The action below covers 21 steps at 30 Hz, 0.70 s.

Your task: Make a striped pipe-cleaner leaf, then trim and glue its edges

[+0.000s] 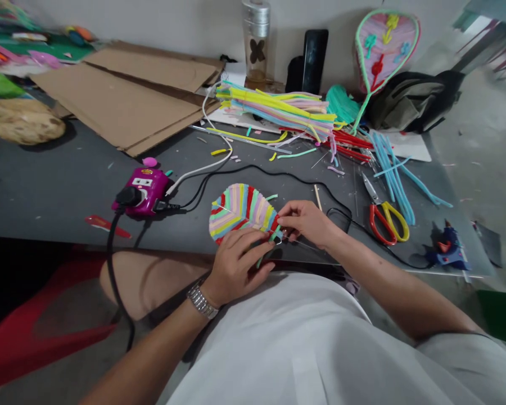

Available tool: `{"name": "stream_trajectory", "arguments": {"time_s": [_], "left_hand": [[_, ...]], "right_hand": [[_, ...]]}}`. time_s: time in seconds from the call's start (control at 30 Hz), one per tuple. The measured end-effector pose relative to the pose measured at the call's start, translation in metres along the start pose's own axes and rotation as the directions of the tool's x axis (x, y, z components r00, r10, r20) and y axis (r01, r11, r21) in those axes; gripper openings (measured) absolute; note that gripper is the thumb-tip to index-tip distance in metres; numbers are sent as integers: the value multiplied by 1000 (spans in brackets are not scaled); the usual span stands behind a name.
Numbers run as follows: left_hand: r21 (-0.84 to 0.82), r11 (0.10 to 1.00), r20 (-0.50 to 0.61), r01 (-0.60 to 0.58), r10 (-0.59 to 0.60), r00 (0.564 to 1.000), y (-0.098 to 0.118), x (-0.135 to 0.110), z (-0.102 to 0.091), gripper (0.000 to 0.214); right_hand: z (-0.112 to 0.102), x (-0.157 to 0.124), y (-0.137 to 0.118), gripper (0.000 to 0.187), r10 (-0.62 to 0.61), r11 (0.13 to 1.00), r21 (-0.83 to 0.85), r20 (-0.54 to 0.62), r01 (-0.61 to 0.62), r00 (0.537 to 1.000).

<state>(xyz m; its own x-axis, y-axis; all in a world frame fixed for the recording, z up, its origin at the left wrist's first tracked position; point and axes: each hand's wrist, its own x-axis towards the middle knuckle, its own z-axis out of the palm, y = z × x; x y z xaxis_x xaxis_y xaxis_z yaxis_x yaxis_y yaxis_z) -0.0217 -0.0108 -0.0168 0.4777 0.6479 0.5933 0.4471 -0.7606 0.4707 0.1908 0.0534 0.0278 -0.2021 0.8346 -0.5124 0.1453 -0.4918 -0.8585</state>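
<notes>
A striped, fan-shaped piece woven from coloured pipe cleaners (241, 211) lies at the near edge of the grey table (59, 185). My left hand (238, 264) presses down on its near edge, fingers curled over it. My right hand (306, 222) pinches a green pipe cleaner end (275, 233) at the piece's right edge, beside a thin metal wire.
Red-and-yellow scissors (387, 218) and a blue glue gun (447, 250) lie to the right. A purple power strip (143, 190) with cables sits left. A pile of coloured pipe cleaners (278, 109), cardboard sheets (126, 95), a bottle (256, 39) and a finished fan (382, 48) stand behind.
</notes>
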Motion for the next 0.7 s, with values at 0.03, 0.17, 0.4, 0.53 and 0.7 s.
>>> {"name": "stream_trajectory", "arguments": {"time_s": [0.03,0.17,0.4,0.53,0.7], "left_hand": [[-25,999,-10,24,-24,1000,1,5,-4,36],[61,995,12,79,-80,997,-9,52,-25,31],[134,982,671,134,-189,717,-37,159,-36,21],[33,939,852,344,-206,481,-42,181,-25,13],[-25,814,934,581,-188,304,-45,186,-17,13]], "right_hand": [[-1,0,0,12,2,1000,6,3,-2,1000],[-2,0,2,19,-77,997,2,51,77,996],[-7,-4,-1,35,-279,954,-117,5,277,960],[-15,-14,-5,32,-416,867,-301,-2,396,909],[-21,-26,-8,37,-585,652,-588,11,479,811]]}}
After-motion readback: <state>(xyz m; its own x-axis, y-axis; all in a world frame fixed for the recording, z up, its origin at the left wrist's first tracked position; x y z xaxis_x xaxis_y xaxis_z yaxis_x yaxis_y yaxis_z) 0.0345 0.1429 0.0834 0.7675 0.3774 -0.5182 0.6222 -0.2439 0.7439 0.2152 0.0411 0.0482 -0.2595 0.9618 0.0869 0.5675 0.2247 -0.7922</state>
